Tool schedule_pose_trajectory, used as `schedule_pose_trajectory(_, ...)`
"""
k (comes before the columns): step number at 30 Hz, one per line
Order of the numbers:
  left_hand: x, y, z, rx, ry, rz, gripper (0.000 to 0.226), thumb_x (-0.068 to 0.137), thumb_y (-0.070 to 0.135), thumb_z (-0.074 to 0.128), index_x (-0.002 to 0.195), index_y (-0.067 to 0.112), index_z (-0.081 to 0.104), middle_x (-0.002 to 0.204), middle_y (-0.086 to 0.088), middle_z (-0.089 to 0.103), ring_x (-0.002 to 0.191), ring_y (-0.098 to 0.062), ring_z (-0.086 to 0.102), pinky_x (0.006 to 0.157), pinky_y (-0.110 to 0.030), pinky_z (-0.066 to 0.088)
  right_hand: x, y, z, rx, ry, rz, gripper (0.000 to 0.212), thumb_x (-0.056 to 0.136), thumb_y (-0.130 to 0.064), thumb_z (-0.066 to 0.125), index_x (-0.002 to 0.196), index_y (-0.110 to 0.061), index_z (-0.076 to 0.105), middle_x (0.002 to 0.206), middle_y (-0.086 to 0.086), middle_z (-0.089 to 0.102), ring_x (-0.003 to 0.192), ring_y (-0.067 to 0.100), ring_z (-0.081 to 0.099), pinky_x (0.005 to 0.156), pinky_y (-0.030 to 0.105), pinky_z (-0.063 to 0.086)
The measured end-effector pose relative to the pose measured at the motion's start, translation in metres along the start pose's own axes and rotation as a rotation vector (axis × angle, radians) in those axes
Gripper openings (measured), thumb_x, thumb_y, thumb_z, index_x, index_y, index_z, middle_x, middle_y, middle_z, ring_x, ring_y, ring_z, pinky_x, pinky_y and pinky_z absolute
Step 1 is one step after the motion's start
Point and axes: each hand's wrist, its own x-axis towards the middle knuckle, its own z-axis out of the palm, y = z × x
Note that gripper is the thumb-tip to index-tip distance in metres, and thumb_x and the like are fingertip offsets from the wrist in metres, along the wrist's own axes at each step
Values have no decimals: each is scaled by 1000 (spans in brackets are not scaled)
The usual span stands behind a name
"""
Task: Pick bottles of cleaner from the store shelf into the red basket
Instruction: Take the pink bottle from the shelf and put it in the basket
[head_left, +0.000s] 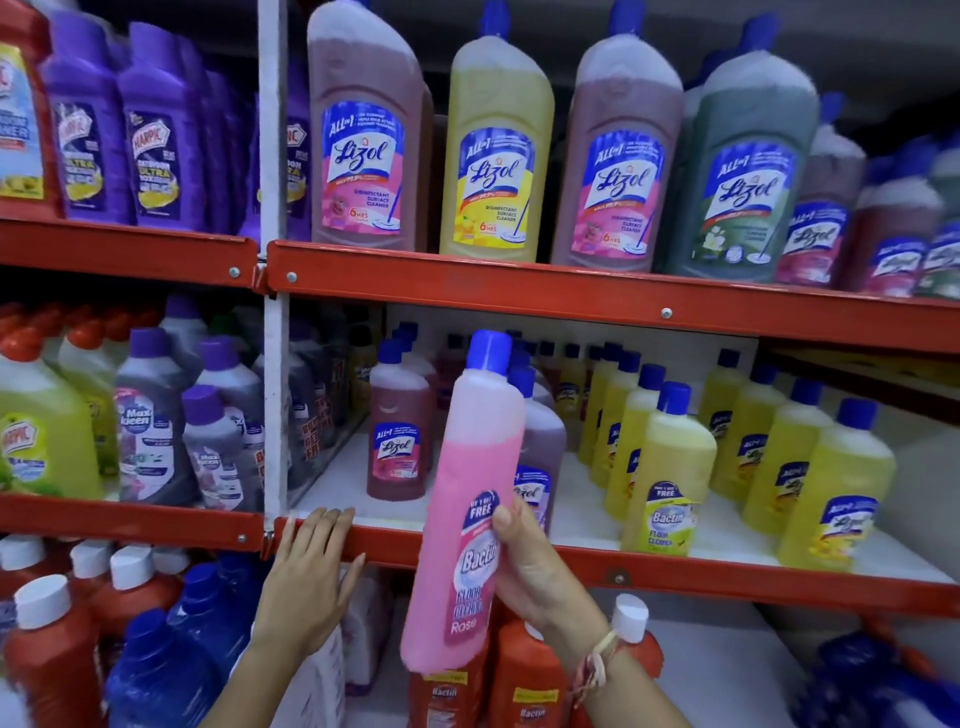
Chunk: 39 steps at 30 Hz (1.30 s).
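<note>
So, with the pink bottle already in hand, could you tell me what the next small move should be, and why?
Probably draw the pink bottle back and down toward the red basket, which is out of view. The right hand grips it clear of the middle shelf, tilted, while the left hand rests on the shelf edge.

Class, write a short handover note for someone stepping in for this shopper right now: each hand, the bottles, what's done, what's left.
Right hand: gripping the pink Bactin bottle around its lower half, held tilted in front of the middle shelf.
Left hand: empty, fingers resting on that shelf's red front edge.
Other cleaners stand on the shelves, including a yellow Bactin bottle at the front of the same shelf.
Done: one bottle is off the shelf.
Left: put it in the red basket, which is out of view, then pick more.
</note>
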Motion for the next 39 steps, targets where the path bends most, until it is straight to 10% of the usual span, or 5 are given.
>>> schedule_pose_trajectory(9,-1,10,-8,3,-65,-28,82,89,63,6,129,5,48,121,-16,60,118,-33,51,104,-50,37,-27,-22,-20,-13,44,14,83,46,-39,93,111,-1,57,93,10,77,81,22,73,76,34,61)
schedule_pose_trajectory(15,0,96,-82,-702,138,-91,64,83,68,29,128,28,49,136,7,47,127,-8,36,105,-33,30,-58,-30,-33,-203,227,-34,85,33,-37,97,105,-6,64,92,14,77,80,25,74,68,32,60)
schedule_pose_trajectory(22,-9,175,-153,-1326,-62,78,30,82,39,67,107,23,66,114,6,68,102,-4,62,79,-15,50,-85,-15,-37,-398,390,-152,74,35,-36,96,102,-16,70,95,8,78,85,21,73,69,27,58)
schedule_pose_trajectory(32,-66,189,-67,-1226,-215,-111,59,45,15,94,98,16,70,91,6,76,84,-16,70,76,-37,58,-166,45,-68,-502,446,76,68,48,-11,90,109,-20,63,100,-6,77,93,10,70,77,24,58)
schedule_pose_trajectory(39,-146,187,25,-1024,-388,-200,68,37,38,92,99,23,69,95,1,73,86,-16,68,76,-40,56,-240,120,-101,-590,424,432,65,63,13,79,114,-21,58,97,-18,76,93,0,66,85,23,56)
